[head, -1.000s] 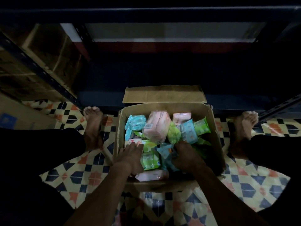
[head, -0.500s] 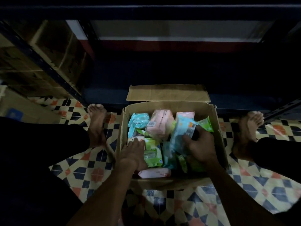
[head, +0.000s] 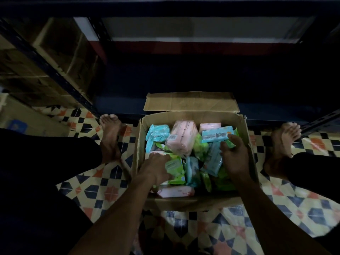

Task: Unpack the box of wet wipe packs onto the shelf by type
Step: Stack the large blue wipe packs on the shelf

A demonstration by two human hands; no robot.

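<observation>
Fingers (head: 225,144) partly hide blue pack (head: 217,136).

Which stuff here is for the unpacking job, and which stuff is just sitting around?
For the job:
- cardboard box on the floor
- blue packs, pink packs, green packs inside it
- dark shelf behind the box
- left hand on the packs
- right hand, its grip round a blue pack

Just sitting around:
- brown boxes on the left rack
- patterned floor tiles
</observation>
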